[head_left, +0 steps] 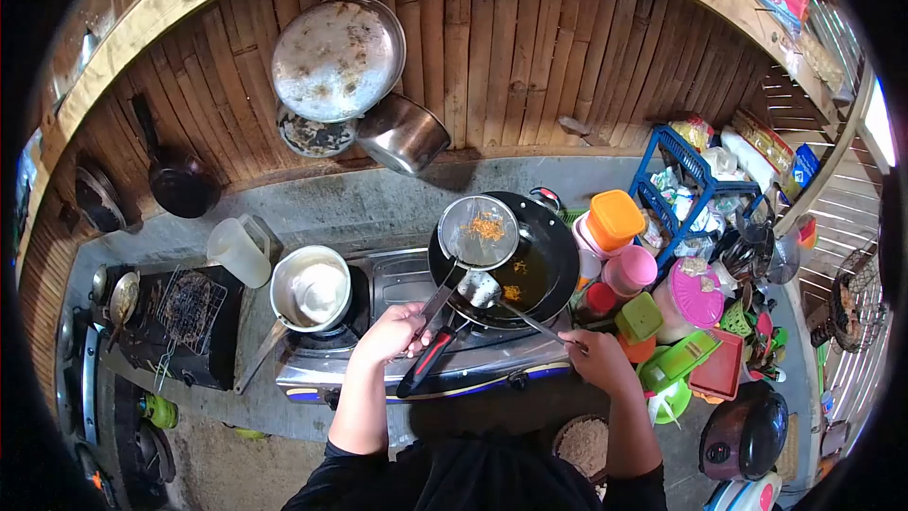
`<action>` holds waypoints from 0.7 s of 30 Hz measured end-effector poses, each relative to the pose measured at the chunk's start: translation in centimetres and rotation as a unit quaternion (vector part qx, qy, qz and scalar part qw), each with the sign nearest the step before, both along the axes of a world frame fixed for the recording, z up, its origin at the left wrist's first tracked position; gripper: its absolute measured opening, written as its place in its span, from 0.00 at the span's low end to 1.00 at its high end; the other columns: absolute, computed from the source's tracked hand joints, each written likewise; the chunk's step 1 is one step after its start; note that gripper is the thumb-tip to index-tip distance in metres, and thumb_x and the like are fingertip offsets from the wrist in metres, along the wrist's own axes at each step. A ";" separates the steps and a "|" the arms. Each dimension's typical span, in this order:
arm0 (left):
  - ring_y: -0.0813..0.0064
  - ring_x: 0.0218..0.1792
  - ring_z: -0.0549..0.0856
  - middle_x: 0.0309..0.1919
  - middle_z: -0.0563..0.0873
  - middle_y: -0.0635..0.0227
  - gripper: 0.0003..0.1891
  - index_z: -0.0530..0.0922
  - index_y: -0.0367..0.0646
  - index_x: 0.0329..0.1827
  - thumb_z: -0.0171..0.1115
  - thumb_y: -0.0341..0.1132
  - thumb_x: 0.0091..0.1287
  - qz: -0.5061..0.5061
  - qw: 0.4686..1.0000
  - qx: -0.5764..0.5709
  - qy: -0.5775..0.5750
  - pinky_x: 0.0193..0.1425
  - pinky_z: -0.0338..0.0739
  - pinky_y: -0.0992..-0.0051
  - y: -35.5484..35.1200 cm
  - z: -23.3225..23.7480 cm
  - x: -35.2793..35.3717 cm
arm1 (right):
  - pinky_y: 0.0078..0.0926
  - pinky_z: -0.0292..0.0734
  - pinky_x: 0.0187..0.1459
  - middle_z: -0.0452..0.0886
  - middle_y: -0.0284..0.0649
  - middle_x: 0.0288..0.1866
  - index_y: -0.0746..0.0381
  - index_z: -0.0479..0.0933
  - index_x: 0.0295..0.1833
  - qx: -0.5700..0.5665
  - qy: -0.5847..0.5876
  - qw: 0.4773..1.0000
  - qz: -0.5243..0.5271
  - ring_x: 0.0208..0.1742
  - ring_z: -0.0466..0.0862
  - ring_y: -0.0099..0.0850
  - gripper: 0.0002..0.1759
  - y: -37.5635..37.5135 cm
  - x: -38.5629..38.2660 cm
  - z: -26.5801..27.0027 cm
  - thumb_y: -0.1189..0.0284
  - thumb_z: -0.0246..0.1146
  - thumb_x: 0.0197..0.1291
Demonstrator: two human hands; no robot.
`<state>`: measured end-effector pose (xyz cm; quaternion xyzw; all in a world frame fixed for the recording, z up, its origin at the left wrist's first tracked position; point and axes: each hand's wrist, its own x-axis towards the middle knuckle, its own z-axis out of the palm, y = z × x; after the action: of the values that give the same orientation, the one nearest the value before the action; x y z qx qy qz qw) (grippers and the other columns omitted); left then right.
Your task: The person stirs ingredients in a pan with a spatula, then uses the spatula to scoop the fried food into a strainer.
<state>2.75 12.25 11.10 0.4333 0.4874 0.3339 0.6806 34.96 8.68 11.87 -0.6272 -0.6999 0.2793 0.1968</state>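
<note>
My left hand (pixel 392 333) is closed on the handle of a round mesh strainer (pixel 480 232), which is over the left part of a black wok (pixel 558 260). Small orange-brown fried bits (pixel 487 225) lie in the strainer. In my right hand (pixel 591 358) is the handle of a metal ladle (pixel 480 290), its bowl over the wok just below the strainer. Dark oil (pixel 539 274) fills the wok's bottom, with a few orange bits (pixel 512 293) in it. The wok stands on the right burner of a gas stove (pixel 430 362), its red and black handle pointing toward me.
A saucepan (pixel 312 289) sits on the left burner, near a charcoal-style grill (pixel 192 308) and a plastic jug (pixel 239 253). Right of the wok crowd colourful containers (pixel 629 270), a blue rack (pixel 695 166) and a rice cooker (pixel 744 431). Pans (pixel 340 59) hang on the wall.
</note>
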 end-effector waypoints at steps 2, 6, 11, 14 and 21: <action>0.86 0.12 0.67 0.17 0.73 0.72 0.08 0.71 0.36 0.36 0.41 0.24 0.59 0.000 1.000 -0.003 -0.001 0.13 0.58 0.85 0.2 0.0 0.2 | 0.38 0.73 0.31 0.78 0.51 0.28 0.59 0.78 0.44 0.041 -0.025 0.999 0.009 0.28 0.79 0.45 0.13 0.5 0.5 -0.9 0.71 0.58 0.51; 0.86 0.12 0.67 0.17 0.73 0.72 0.09 0.71 0.37 0.37 0.40 0.24 0.60 -0.011 1.000 0.000 0.002 0.13 0.58 0.85 0.7 0.1 0.2 | 0.40 0.74 0.34 0.79 0.51 0.29 0.58 0.78 0.43 0.092 -0.018 0.996 0.008 0.31 0.80 0.46 0.12 1.1 1.4 -0.6 0.72 0.58 0.51; 0.86 0.12 0.67 0.17 0.73 0.72 0.09 0.70 0.37 0.38 0.39 0.24 0.61 -0.016 1.000 -0.005 -0.005 0.13 0.58 0.85 1.4 -0.6 -0.2 | 0.40 0.74 0.34 0.79 0.51 0.29 0.59 0.77 0.43 0.135 -0.001 0.990 -0.037 0.32 0.80 0.47 0.11 2.7 3.7 -1.0 0.72 0.57 0.53; 0.86 0.13 0.67 0.17 0.73 0.72 0.09 0.70 0.37 0.39 0.39 0.24 0.61 -0.013 1.000 -0.003 -0.008 0.13 0.59 0.85 1.4 0.0 -0.2 | 0.41 0.74 0.34 0.79 0.51 0.28 0.59 0.77 0.43 0.156 -0.033 0.985 -0.069 0.32 0.79 0.48 0.11 3.9 4.4 -1.2 0.72 0.57 0.53; 0.85 0.13 0.68 0.17 0.73 0.71 0.08 0.69 0.37 0.40 0.40 0.25 0.63 -0.018 1.000 0.004 -0.003 0.14 0.59 0.85 1.4 -0.8 -0.7 | 0.41 0.73 0.35 0.79 0.51 0.31 0.59 0.77 0.43 0.142 -0.126 0.979 -0.076 0.34 0.80 0.48 0.11 4.9 4.9 -1.4 0.73 0.58 0.53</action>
<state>2.04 13.68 10.33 0.4436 0.4761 0.3251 0.6862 39.81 13.59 10.44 -0.6742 -0.7021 0.0801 0.2144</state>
